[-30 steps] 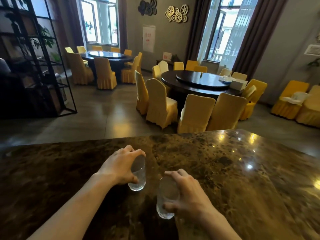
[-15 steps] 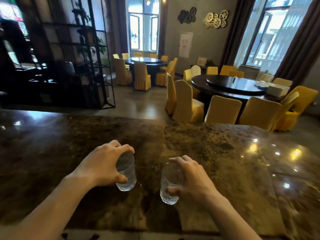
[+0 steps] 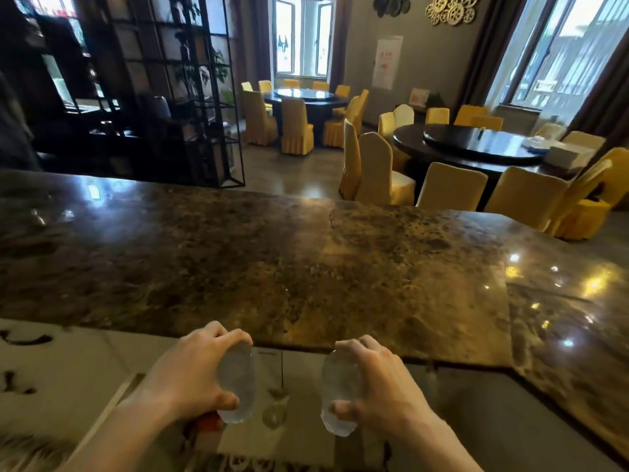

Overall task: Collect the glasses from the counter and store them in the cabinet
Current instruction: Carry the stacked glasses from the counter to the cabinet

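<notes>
My left hand (image 3: 190, 376) grips a clear drinking glass (image 3: 238, 386) from the side, thumb low and fingers over its rim. My right hand (image 3: 377, 386) holds a second clear glass (image 3: 337, 390) the same way. Both glasses hang upright in the air, on my side of the near edge of the brown marble counter (image 3: 306, 267), above a lower pale surface (image 3: 68, 362). The two glasses are a hand's width apart. No cabinet is in view.
The counter runs across the whole view and bends toward me at the right. A small clear glass item (image 3: 275, 412) lies on the lower surface between my hands. Beyond the counter stand a black metal shelf (image 3: 177, 97) and round tables with yellow-covered chairs (image 3: 377, 172).
Both hands have lifted the glasses off the counter and drawn them back past its near edge. My head has backed away and turned left, so more of the counter shows.
</notes>
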{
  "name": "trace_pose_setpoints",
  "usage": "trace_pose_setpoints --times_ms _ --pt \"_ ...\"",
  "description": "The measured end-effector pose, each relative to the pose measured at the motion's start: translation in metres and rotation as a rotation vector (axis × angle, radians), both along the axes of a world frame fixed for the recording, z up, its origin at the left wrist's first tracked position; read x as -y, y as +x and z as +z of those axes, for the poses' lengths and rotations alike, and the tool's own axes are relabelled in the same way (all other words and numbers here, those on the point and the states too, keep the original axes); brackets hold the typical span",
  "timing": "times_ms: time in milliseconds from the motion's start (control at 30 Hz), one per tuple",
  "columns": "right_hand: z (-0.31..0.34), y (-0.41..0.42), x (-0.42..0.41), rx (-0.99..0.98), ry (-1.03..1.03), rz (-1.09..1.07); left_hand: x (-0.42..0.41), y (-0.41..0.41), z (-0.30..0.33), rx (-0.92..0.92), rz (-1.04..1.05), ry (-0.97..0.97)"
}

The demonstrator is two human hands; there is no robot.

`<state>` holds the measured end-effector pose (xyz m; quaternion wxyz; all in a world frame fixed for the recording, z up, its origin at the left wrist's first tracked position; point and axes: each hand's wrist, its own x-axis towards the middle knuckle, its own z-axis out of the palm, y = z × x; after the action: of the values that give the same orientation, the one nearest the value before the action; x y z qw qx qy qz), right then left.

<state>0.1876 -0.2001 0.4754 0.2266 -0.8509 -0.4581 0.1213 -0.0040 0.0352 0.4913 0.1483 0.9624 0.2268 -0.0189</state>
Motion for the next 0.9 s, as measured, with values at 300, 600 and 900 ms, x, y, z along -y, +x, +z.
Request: trace_pose_setpoints --times_ms 300,600,900 --pt "-0.091 -0.06 -0.013 -0.13 -0.059 -0.131 -0.002 -0.051 -0.093 0.077 0.04 -0.133" --pt "-0.295 -0.082 -0.042 -0.214 -0.193 -0.231 0.002 -0.068 -0.317 -0.037 0.143 -0.357" --pt "-0.516 -0.01 -0.051 -0.192 -0.192 -0.237 0.021 -0.018 -0.531 -0.061 0.1 -0.231"
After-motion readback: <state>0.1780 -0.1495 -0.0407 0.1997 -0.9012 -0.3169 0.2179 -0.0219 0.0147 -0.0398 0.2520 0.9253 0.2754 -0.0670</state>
